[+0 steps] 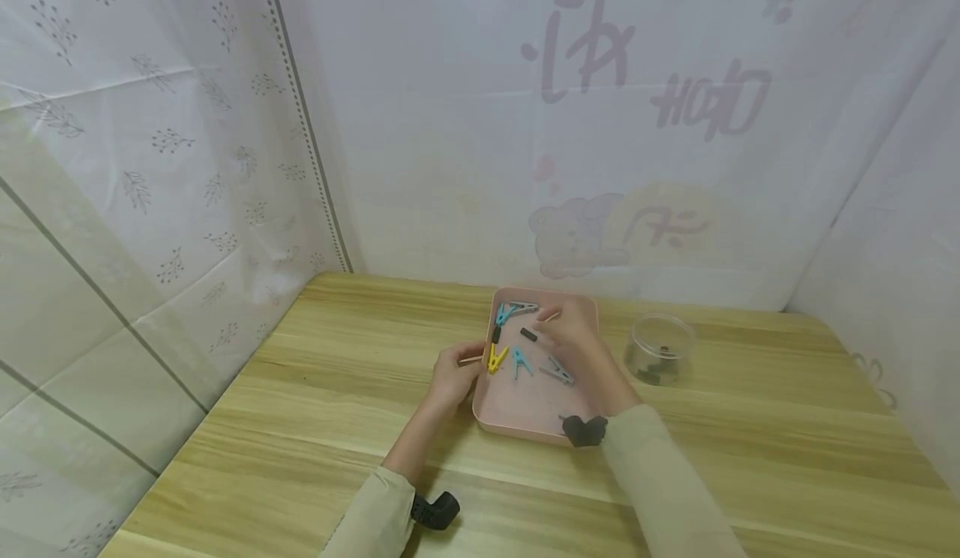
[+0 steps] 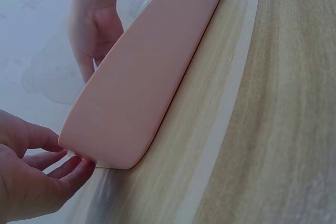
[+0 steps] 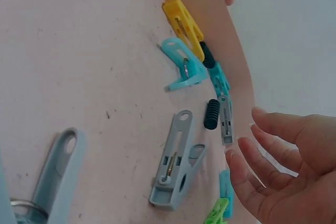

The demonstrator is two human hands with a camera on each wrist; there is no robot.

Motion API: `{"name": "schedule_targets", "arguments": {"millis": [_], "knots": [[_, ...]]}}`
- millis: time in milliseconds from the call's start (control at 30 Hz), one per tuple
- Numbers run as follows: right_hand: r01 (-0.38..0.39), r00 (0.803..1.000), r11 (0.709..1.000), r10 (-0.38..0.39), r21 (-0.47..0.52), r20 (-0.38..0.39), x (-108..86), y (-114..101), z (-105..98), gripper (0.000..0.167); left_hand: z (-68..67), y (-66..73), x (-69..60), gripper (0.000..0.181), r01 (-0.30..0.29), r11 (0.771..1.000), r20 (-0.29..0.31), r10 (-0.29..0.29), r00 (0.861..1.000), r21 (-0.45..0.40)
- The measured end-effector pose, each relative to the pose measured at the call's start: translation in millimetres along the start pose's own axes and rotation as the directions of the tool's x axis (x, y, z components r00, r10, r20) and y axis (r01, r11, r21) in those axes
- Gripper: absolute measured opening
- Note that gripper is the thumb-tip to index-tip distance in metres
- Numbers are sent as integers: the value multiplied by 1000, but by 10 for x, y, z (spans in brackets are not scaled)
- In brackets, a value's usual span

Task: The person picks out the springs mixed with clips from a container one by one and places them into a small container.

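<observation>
A shallow pink tray (image 1: 528, 433) lies on the table. My left hand (image 1: 453, 374) holds its left rim, as the left wrist view (image 2: 31, 177) also shows at the tray corner. Over the tray's far right part hovers my right hand (image 1: 573, 333), fingers loosely bent and nothing between them. In the tray are a yellow clothespin (image 1: 497, 359), a light-blue clothespin (image 1: 521, 362), another blue one (image 1: 504, 314) by the wall, grey clothespins (image 3: 176, 166), and black ribbed cylinders (image 3: 211, 114). A green clothespin (image 3: 216, 212) shows only in the right wrist view.
A clear round tub (image 1: 662, 345) with dark pieces inside stands right of the tray. The wooden table (image 1: 360, 349) meets a printed white curtain (image 1: 420, 124) at the back and sides. A black wrist device (image 1: 437, 510) sits on each forearm.
</observation>
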State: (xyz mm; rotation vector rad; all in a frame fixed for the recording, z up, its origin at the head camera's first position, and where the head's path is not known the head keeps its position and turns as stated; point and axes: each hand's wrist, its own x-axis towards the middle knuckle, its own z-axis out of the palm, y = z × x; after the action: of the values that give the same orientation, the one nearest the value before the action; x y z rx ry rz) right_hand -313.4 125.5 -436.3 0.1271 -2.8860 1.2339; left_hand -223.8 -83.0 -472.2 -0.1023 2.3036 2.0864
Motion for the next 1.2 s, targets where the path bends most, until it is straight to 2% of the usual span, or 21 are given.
{"name": "schedule_targets", "arguments": {"millis": [133,367,433,667,1200], "knots": [[0,1000,1000,0,9,13,-9,-1,30,17,3,2,-10,42,-3,1000,1,3,1000,-3],[-96,989,978,72,185,133,36,63,120,24,12,14,-20,42,1,1000,-2,-1,1000,-13],[-107,986,973,77,203,150,39,78,143,26,14,13,-17,41,1,1000,-3,-1,1000,-13],[-92,986,989,75,115,149,64,108,195,29,15,14,-12,42,1,1000,5,-1,1000,-19],[-119,986,991,110,65,123,93,121,287,24,0,-16,9,42,-3,1000,5,3,1000,-11]]}}
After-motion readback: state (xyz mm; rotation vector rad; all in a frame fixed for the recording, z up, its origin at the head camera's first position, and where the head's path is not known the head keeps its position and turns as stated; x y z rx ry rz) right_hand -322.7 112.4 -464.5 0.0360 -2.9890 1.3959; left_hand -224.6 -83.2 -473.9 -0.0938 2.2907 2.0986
